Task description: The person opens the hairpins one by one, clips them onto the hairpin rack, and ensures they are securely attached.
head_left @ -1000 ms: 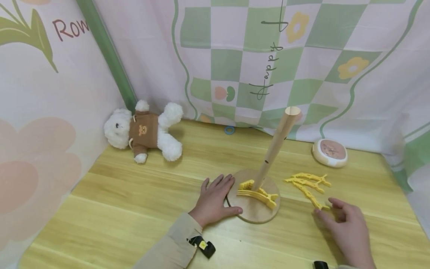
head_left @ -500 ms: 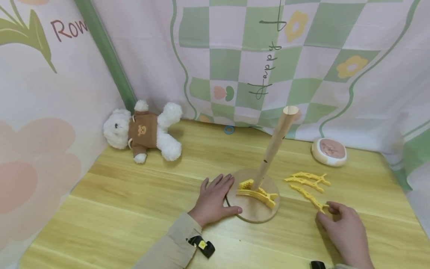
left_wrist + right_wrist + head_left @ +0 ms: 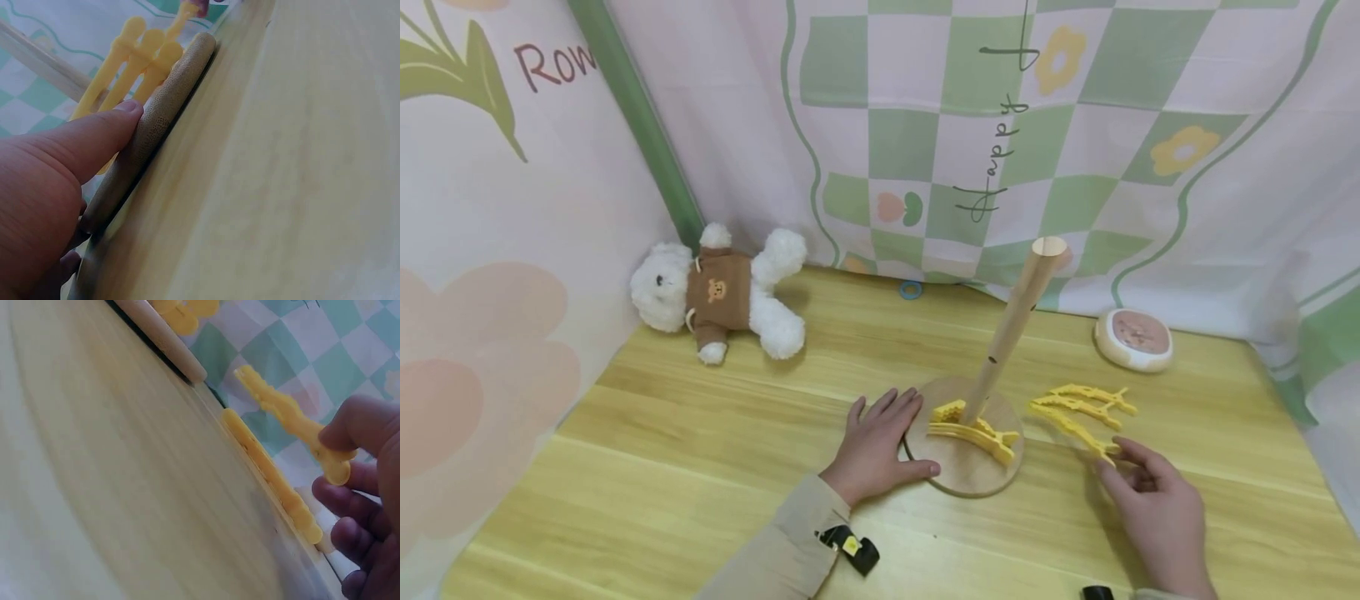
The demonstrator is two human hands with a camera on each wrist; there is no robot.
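Pinching a yellow clip [image 3: 287, 414] by one end in the right hand [image 3: 1157, 512], just above the table [image 3: 700, 483], beside two other clips [image 3: 1084, 406]. Resting the left hand [image 3: 876, 454], thumb spread away, on the round wooden base [image 3: 970, 482], near more clips lying around the post [image 3: 1011, 329].

Bright, diffuse light; faint glare on the table [image 3: 700, 467] — wrist views hazier, softer.
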